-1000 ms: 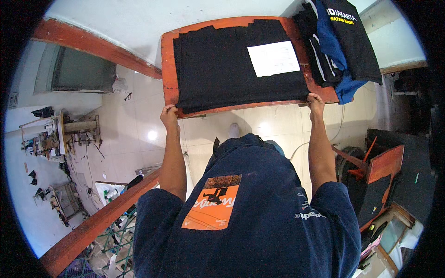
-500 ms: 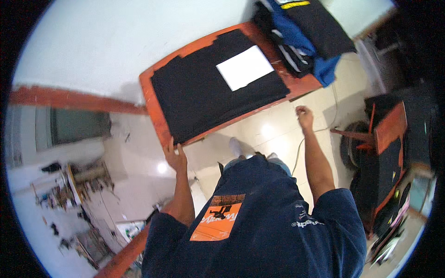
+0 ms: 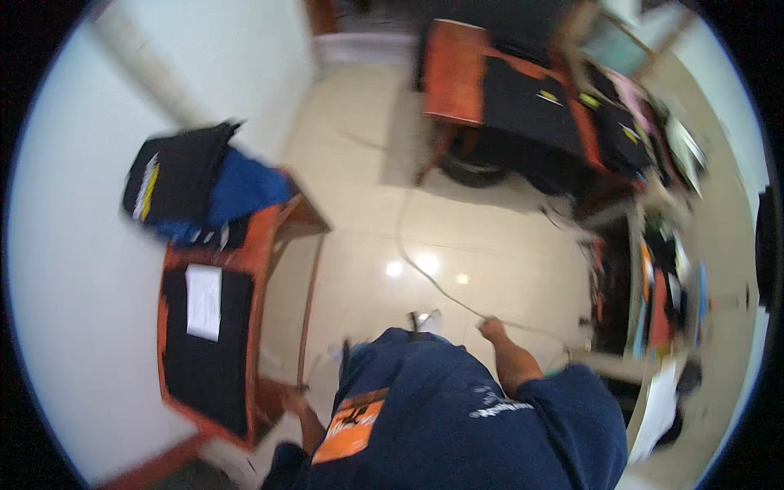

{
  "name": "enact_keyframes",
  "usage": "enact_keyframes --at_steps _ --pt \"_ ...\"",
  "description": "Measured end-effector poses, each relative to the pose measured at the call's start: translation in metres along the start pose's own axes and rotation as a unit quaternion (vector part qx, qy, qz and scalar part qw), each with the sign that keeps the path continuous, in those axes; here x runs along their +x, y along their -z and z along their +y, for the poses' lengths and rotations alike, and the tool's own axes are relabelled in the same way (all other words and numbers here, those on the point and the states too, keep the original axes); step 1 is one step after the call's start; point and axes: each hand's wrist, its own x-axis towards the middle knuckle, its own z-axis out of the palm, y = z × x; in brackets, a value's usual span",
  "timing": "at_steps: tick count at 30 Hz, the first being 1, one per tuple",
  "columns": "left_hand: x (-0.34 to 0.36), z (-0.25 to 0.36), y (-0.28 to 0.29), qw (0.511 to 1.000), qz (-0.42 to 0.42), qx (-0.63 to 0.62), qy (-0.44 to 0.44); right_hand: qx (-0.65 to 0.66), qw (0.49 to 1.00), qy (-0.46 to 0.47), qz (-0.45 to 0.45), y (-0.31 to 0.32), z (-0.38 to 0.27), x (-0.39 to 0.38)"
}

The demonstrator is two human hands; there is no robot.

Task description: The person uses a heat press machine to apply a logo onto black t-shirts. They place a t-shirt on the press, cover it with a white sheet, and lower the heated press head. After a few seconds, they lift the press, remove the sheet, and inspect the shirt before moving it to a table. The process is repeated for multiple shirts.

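At my left stands a red table [image 3: 260,269] with black fabric [image 3: 216,371] laid flat on it. A white sheet of paper [image 3: 204,294] rests on that fabric. My left hand [image 3: 291,400] is beside the table's side edge, low and blurred; whether it touches the table I cannot tell, and its fingers are smeared. Over the floor to the right, my right hand [image 3: 492,329] hangs with its fingers curled in and nothing visible in it. A pale cable [image 3: 437,282] on the floor passes behind that hand in the picture.
Dark folded garments [image 3: 184,175] and blue cloth [image 3: 245,188] are piled on the table's far end. Ahead to the right is a second red table [image 3: 456,77] bearing black fabric [image 3: 527,102]. A tyre-like dark ring [image 3: 474,173] lies under it. Shelving with coloured items [image 3: 660,306] lines the right.
My view and body have turned right, so the table with the paper now lies at my left and the second table ahead. My left hand has left the table's near corner and is beside its side.
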Motion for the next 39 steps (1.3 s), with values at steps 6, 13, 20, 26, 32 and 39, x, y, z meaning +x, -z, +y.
enact_keyframes --at_steps 6,13,20,26,32,39 --pt "0.072 0.180 -0.044 0.983 0.181 -0.026 0.012 0.070 0.992 0.100 0.042 0.042 -0.005 0.071" --pt "0.172 0.223 0.026 0.928 0.291 -0.194 0.127 0.234 0.863 0.433 0.112 0.240 -0.367 0.081" --pt "0.258 0.145 0.058 0.861 0.164 -0.426 0.225 0.004 0.780 0.623 0.060 0.236 -0.656 0.008" --pt "0.252 0.138 0.074 0.942 0.183 -0.238 0.153 -0.164 0.728 0.656 0.117 0.171 -0.745 -0.004" --pt "0.251 0.143 0.093 0.966 0.145 -0.199 0.083 -0.092 0.715 0.660 0.210 0.174 -0.785 0.017" --pt "0.304 0.139 0.099 0.987 0.133 0.073 -0.059 0.125 0.822 0.540 0.132 0.193 -0.838 0.035"
